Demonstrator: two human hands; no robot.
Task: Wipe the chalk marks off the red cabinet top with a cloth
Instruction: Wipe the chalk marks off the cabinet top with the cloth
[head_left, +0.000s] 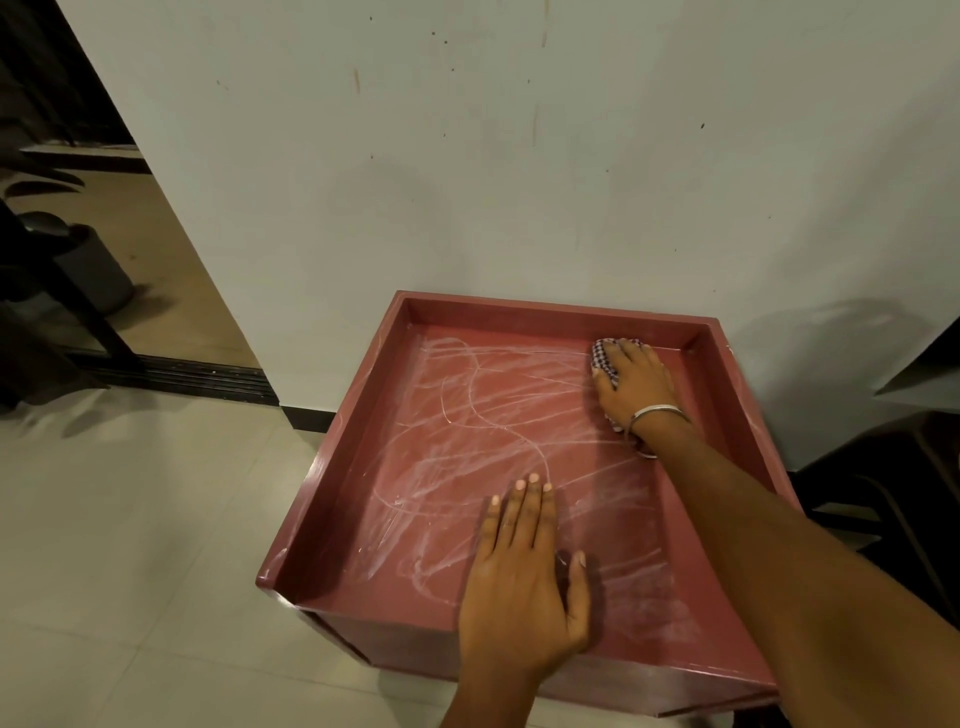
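Red cabinet top (363, 525): square, recessed, tray-like, with raised rims running along the back and both sides; smooth painted finish showing a faint sheen; standing against a pale, speckled wall (467, 156).

Chalk marks (467, 415): thin white loops, long arcs and dense cross-hatched scribbles, spreading over nearly the whole recess; dusty smears thickening toward the near right corner.

Cloth (605, 361): small checked fabric in dark and white, bunched into a soft pad, lying in the far right corner of the recess, just beside the back rim; edges peeking out ahead of the fingertips and beneath the wrist.

Right hand (636, 382): lying palm-down on the cloth, fingers bending over the wad and gripping it against the surface; thin silver-coloured bangles (657, 413) circling the wrist.

Left hand (524, 577): released, lying flat on the near middle of the surface, fingers straight and close together, thumb angling out to the right; grasping nothing.

Floor (130, 519): large glossy cream tiles, reflecting light.

Dark threshold strip (208, 371): ribbed, lying at far left beside a dim doorway.
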